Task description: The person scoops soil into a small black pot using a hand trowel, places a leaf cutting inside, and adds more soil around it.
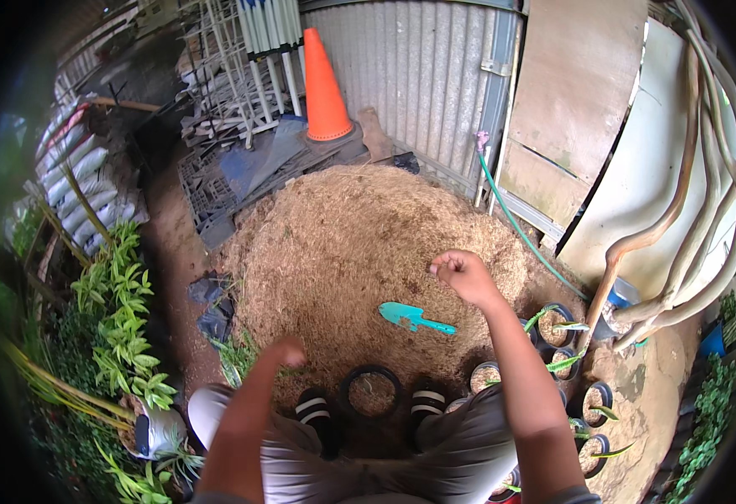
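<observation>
A teal hand trowel (418,319) with brown smears lies on a broad mound of brown, chaff-like loose material (326,227). Above and right of it is my right hand (464,277), its fingers curled together over the mound; whatever may be inside them is too small or hidden to make out. My left hand (287,351) hangs at the mound's near left part, smeared by motion, so its fingers cannot be read. Between my feet stands a round black pot (371,391) with brown material inside, nearer to my left hand than to my right. Neither hand touches the trowel or the pot.
Small black pots with plants (556,326) line my right side. Behind the mound stand an orange cone (326,92) and a corrugated metal wall (410,84). A green hose (506,206) runs down at the right, near bare branches (687,185). Leafy plants (116,302) edge the left.
</observation>
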`<action>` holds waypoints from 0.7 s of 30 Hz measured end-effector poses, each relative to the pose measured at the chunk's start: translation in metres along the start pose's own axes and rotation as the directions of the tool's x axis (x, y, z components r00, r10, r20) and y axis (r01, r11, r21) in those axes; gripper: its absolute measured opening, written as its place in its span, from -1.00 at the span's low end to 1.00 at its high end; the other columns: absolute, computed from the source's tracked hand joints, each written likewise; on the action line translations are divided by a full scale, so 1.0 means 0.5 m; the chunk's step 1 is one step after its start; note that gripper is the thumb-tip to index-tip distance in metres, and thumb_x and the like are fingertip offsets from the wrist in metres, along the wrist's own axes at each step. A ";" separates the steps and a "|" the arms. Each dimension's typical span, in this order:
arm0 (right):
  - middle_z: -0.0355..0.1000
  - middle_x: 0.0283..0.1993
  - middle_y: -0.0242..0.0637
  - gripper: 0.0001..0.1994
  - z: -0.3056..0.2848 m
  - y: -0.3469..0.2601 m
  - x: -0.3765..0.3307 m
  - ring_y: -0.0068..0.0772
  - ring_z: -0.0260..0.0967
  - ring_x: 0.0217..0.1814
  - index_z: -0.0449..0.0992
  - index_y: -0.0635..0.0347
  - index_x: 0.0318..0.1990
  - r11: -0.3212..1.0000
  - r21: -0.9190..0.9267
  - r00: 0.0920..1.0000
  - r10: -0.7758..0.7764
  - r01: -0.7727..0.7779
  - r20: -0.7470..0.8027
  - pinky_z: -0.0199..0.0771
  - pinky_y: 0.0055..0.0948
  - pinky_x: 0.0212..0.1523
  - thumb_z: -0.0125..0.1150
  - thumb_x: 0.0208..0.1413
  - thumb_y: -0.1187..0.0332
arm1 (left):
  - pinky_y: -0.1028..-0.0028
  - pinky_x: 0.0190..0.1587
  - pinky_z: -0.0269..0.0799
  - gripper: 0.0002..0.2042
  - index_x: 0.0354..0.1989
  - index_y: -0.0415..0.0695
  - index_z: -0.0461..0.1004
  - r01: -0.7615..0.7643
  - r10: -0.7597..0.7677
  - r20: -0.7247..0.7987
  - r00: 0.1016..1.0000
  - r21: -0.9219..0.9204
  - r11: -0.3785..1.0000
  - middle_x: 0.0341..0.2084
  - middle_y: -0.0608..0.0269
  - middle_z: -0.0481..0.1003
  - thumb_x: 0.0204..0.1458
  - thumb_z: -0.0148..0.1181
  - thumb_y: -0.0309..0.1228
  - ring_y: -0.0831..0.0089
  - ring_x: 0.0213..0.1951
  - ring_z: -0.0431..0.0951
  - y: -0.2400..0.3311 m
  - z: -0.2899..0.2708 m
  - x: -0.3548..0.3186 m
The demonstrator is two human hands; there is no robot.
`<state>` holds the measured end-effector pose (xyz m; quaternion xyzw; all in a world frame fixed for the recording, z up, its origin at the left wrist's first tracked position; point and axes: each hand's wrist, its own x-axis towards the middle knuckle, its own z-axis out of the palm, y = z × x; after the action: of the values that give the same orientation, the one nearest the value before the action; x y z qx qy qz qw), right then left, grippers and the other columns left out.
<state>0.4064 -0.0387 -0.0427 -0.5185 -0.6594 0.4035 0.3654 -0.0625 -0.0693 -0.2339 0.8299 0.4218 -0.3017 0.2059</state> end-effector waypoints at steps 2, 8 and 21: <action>0.55 -0.36 -0.20 -0.82 0.027 0.026 0.020 -0.35 0.48 -0.36 0.60 0.32 -0.17 0.995 -0.099 0.999 -0.005 0.009 0.049 0.48 -0.36 -0.26 0.27 0.10 0.44 | 0.13 -0.26 0.47 -0.81 -0.36 -0.18 0.64 -0.043 0.065 -0.104 0.992 0.203 0.978 -0.46 0.05 0.59 0.01 0.23 -0.32 0.17 -0.38 0.59 -0.081 -0.094 -0.062; 0.58 -0.15 0.08 -0.73 0.036 0.368 0.075 0.09 0.56 -0.08 0.66 0.26 -0.22 0.619 -0.777 0.958 0.275 -0.115 0.077 0.53 -0.08 -0.03 0.22 -0.09 0.35 | 0.30 -0.38 0.33 -0.61 -0.57 -0.17 0.43 -0.041 -0.362 -0.513 0.778 -0.617 0.786 -0.62 0.32 0.35 0.19 0.26 -0.16 0.46 -0.51 0.32 0.070 -0.319 -0.273; 0.26 0.37 0.02 -0.29 0.244 0.529 -0.058 0.10 0.32 0.33 0.19 0.15 0.37 0.508 -0.821 0.910 0.414 -0.261 -0.033 0.37 0.14 0.23 0.23 0.00 0.36 | 0.18 0.22 0.35 -0.44 0.32 -0.17 0.25 0.082 -0.369 -0.349 0.861 -0.622 0.779 0.08 -0.22 0.46 0.14 0.09 -0.26 -0.04 0.16 0.46 0.112 -0.192 -0.278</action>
<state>0.4054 -0.0494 -0.3352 -0.7097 -0.6833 0.1626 -0.0545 -0.0493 -0.1233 -0.0650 0.7129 0.6291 0.0224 0.3092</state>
